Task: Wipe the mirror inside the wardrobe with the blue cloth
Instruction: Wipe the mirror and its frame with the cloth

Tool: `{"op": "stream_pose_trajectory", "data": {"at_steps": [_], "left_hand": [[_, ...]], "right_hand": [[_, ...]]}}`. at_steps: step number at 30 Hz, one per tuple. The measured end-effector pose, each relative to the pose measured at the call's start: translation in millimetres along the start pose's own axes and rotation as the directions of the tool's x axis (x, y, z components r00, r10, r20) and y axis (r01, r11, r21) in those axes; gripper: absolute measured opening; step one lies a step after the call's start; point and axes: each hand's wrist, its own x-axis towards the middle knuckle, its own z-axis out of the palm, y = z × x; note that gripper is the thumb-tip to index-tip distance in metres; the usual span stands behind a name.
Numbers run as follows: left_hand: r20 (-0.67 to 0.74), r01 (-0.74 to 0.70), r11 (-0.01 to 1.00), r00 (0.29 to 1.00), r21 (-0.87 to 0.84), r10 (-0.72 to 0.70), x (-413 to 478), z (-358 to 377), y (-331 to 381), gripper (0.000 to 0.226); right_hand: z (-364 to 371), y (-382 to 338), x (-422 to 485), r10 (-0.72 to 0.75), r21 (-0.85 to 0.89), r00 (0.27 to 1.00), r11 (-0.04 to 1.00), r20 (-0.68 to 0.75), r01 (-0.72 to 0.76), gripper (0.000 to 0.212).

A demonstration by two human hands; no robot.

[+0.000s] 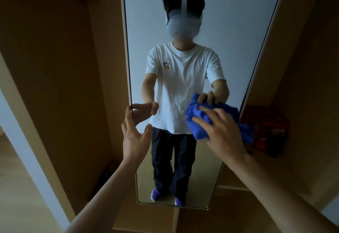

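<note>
1. Position of the cloth. I am pressing the cloth [198,128] against the mirror [229,30] with the right hand [222,128]. The cloth is lying at the mirror's right edge, about halfway up its height. One fold is hanging past that edge, toward a red object [269,131] just right of the mirror.

2. Right hand. Its fingers are spreading over the bunched cloth and curling into it, so I am gripping the cloth while pushing it flat to the glass.

3. Left hand [134,137]. It is hovering at the mirror's left edge, fingers relaxed and thumb apart, holding nothing. I cannot tell whether a fingertip is touching the edge.

4. Governing relation. The mirror is running tall and narrow, long axis vertical. From the cloth, nearly all the glass is lying to the left, above and below. I am judging that the next stroke calls for travel leftward across the short axis, then repeated passes up and down the long axis. The right hand is the one on the cloth, so it is the working hand.

5. Appearance of the cloth. It is showing as deep blue, thick and soft-piled, crumpled into a loose wad, not folded flat.

6. Condition of the glass. A few small specks are showing left of the cloth and slightly lower; I am judging most wiping as not yet done.
</note>
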Motion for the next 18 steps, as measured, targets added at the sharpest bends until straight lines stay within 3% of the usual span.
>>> {"op": "stream_pose_trajectory", "data": {"at_steps": [4, 11, 18], "left_hand": [[-0.013, 0.013, 1.000, 1.000, 0.013, -0.013, -1.0, 4.1, 3.8, 0.087], [-0.052, 0.042, 0.999, 0.998, 0.026, -0.041, -3.5, 9.9, 5.8, 0.085], [-0.052, 0.032, 0.998, 0.998, 0.046, -0.030, -4.8, 9.6, 3.2, 0.085]], "right_hand": [[-6.9, 8.7, -0.9, 0.009, 0.007, 0.999, 1.000, 0.050, -0.010, 0.061], [-33.2, 36.1, 27.1, 0.148, 0.022, 0.976, 0.989, -0.158, -0.147, 0.062], [3.0, 18.1, -35.6, 0.009, 0.013, 0.996, 1.000, 0.092, -0.011, 0.066]]}}
